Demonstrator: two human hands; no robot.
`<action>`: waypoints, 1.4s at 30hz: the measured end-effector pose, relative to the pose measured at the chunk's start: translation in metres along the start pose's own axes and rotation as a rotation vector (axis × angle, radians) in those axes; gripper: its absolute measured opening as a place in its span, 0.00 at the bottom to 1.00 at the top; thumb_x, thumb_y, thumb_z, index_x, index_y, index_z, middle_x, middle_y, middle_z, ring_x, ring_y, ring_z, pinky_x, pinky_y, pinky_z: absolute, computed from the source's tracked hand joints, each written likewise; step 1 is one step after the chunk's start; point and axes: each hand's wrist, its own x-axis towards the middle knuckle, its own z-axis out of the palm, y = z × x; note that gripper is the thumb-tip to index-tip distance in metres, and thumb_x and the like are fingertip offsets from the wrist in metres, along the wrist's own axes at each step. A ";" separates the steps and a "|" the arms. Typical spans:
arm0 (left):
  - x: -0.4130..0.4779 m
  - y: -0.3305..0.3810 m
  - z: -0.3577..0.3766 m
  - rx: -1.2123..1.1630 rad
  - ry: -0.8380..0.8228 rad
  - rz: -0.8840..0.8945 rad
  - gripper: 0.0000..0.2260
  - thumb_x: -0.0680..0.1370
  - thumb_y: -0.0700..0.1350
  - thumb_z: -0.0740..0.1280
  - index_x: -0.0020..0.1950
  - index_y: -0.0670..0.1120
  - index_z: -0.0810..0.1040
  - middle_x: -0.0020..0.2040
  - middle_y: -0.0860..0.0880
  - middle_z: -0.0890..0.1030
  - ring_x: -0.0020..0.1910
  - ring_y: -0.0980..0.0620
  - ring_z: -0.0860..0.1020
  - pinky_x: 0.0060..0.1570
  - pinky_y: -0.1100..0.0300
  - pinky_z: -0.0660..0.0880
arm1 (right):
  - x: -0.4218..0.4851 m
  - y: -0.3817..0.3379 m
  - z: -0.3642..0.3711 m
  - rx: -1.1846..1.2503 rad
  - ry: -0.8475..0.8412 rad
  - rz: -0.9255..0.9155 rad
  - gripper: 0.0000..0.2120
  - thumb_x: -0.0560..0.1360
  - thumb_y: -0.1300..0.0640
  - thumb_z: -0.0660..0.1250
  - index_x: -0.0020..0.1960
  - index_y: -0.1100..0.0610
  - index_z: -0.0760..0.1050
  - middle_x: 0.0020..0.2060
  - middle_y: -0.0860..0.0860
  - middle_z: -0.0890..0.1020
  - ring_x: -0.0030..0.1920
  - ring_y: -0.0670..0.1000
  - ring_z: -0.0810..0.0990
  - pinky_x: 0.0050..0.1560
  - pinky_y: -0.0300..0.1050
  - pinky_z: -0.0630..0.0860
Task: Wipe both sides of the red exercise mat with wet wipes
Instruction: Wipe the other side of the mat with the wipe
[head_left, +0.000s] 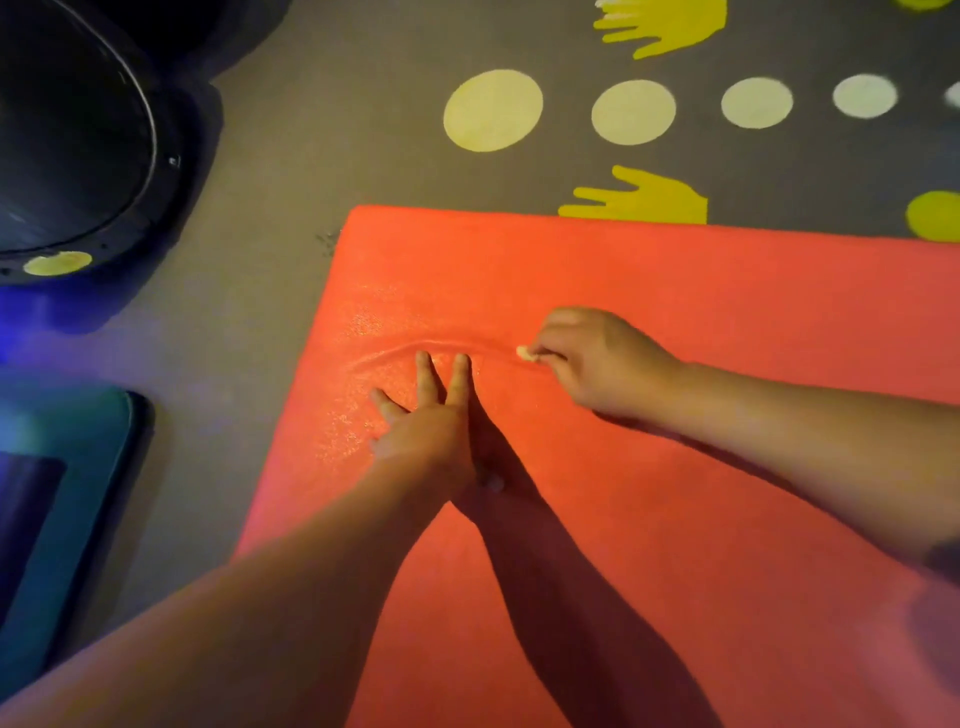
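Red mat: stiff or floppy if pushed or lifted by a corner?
Probably soft: the red mat bunches into a ridge ahead of the left hand pressing flat on it. Likely droops if lifted by a corner. The sheen beside that hand looks wet, maybe slick; the right hand pinches a wipe.

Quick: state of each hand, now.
Left hand: open, fingers straight, pressing on the red mat.
Right hand: closed, pinching a small wad of wet wipe against the mat.
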 end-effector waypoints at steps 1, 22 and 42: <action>0.000 0.000 0.000 0.011 0.001 0.004 0.66 0.65 0.58 0.82 0.77 0.64 0.27 0.78 0.54 0.23 0.76 0.25 0.33 0.70 0.27 0.63 | -0.012 -0.010 0.002 0.029 -0.052 -0.037 0.05 0.74 0.65 0.67 0.46 0.60 0.81 0.41 0.55 0.80 0.44 0.57 0.79 0.47 0.52 0.75; 0.002 -0.018 -0.001 0.160 0.019 0.065 0.59 0.71 0.52 0.80 0.77 0.69 0.31 0.77 0.59 0.24 0.79 0.28 0.39 0.67 0.33 0.70 | -0.041 -0.002 -0.018 -0.052 -0.022 -0.133 0.09 0.76 0.60 0.60 0.49 0.59 0.79 0.43 0.56 0.77 0.44 0.58 0.76 0.43 0.52 0.75; 0.005 -0.015 -0.001 0.183 0.022 0.036 0.62 0.69 0.54 0.82 0.76 0.69 0.29 0.78 0.58 0.24 0.79 0.27 0.38 0.68 0.30 0.68 | -0.078 0.002 -0.029 -0.263 0.091 0.166 0.07 0.76 0.59 0.61 0.51 0.60 0.76 0.43 0.60 0.74 0.40 0.64 0.77 0.38 0.57 0.76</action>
